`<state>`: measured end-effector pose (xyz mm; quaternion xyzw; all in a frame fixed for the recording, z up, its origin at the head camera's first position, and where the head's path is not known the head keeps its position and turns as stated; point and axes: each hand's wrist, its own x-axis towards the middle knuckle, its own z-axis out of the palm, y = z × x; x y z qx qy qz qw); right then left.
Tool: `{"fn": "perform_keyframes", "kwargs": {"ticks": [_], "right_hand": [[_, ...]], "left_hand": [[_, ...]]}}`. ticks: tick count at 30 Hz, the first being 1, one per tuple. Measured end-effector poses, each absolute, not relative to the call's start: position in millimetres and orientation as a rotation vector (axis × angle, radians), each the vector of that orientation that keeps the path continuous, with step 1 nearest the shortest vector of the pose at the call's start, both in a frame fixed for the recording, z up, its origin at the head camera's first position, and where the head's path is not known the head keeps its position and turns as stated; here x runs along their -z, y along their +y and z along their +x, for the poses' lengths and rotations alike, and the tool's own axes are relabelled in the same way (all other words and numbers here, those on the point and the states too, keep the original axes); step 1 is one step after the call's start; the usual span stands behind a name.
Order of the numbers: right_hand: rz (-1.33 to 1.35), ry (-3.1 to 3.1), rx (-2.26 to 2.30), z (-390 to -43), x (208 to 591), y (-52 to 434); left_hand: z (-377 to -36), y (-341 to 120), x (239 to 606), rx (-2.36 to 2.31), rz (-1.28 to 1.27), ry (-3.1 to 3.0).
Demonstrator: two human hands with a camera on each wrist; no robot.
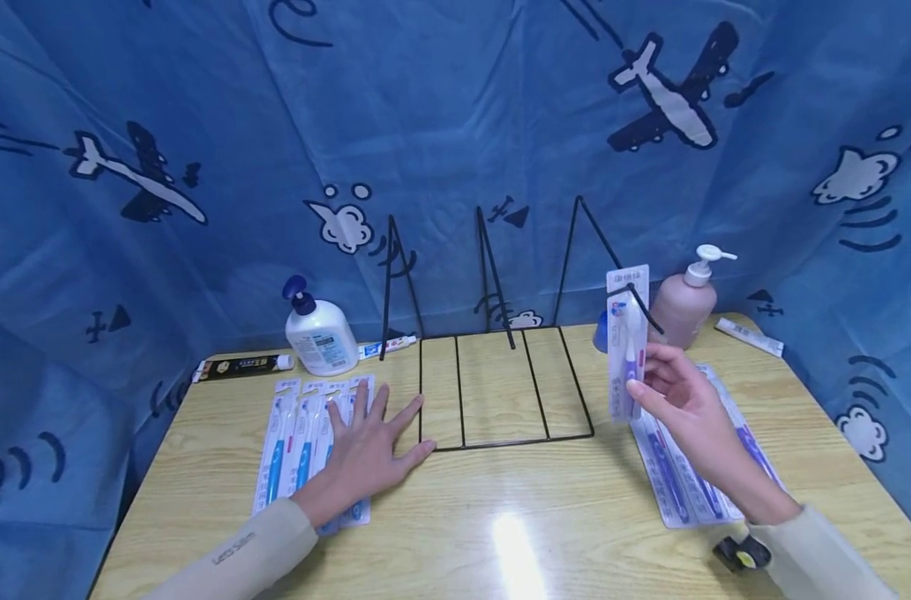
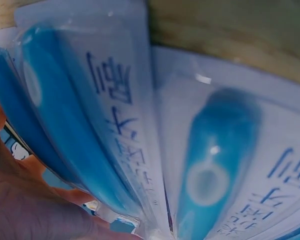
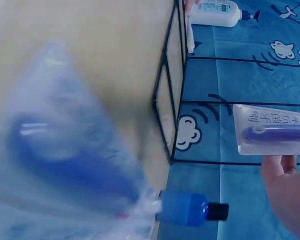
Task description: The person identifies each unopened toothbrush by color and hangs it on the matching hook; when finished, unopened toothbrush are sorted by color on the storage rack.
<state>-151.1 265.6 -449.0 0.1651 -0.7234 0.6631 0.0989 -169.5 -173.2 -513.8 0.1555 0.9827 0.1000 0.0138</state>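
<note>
i see the bench (image 1: 500, 517) with the wire rack (image 1: 493, 387) at 12 o'clock. my left hand (image 1: 365, 450) lies spread, flat on the blue toothbrush packs (image 1: 286, 442) at 9 o'clock. my right hand (image 1: 683, 396) pinches the purple toothbrush pack (image 1: 626, 342) upright at 2 o'clock.

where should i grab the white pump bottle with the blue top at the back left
Take the white pump bottle round its wide body, coming from the front. It stands upright, the blue pump is narrow, and the toothpaste tube lies close on its right.
</note>
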Motion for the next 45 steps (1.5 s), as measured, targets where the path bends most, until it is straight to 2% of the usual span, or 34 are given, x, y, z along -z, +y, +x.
{"fn": "perform_keyframes", "kwargs": {"ticks": [10, 18, 31, 45], "right_hand": [[0.479, -1.986, -2.155, -243.4, 443.1, 241.1], [0.417, -1.973, -2.199, -277.4, 439.8, 234.0], [0.449, -1.956, -2.071, -280.7, 425.6, 230.6], [0.395, -1.921, -2.176, -228.6, 409.9, 272.4]], "left_hand": [[-170.6, -171.0, 513.6, -0.340, 0.481, 3.054], [-172.7, -169.8, 514.4, -0.314, 0.475, 3.049], [-172.6, -171.6, 512.5, -0.312, 0.476, 3.062], [-169.5, -173.8, 514.3, -0.340, 0.467, 3.043]]}}
